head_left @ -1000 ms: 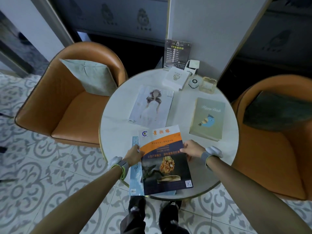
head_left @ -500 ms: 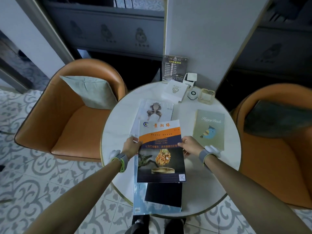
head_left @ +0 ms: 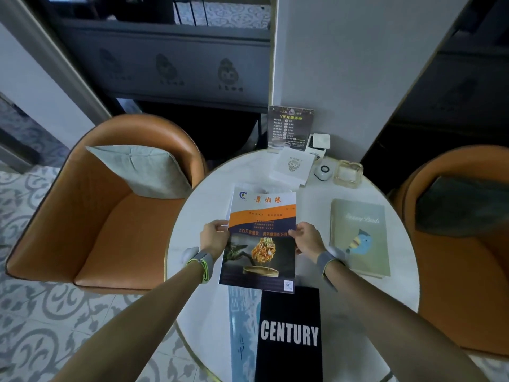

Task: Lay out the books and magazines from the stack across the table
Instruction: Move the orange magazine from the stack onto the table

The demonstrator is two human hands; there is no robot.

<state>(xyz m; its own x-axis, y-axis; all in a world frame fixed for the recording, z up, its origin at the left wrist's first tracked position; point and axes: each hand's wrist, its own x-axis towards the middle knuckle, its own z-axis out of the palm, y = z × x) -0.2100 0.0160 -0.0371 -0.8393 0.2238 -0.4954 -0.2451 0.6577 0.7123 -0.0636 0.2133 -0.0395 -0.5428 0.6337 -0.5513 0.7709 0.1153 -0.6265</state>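
Observation:
I hold an orange-and-navy magazine (head_left: 261, 238) over the middle of the round white table (head_left: 192, 216). My left hand (head_left: 213, 235) grips its left edge and my right hand (head_left: 308, 238) grips its right edge. It almost fully covers a pale magazine (head_left: 248, 186) lying behind it. At the near edge lies the rest of the stack: a black "CENTURY" book (head_left: 289, 334) on top of a light blue magazine (head_left: 242, 334). A green book with a blue bird (head_left: 360, 235) lies on the right side of the table.
At the back of the table stand a dark VIP sign (head_left: 290, 126), a white booklet (head_left: 293, 166), a small white round device (head_left: 323, 171), a white box (head_left: 321, 141) and a glass ashtray (head_left: 348, 173). Orange armchairs (head_left: 96, 216) (head_left: 468, 257) with cushions flank the table.
Both hands have carried the orange-and-navy magazine off the stack and away from me, over the pale magazine. The black CENTURY book beneath it is now uncovered.

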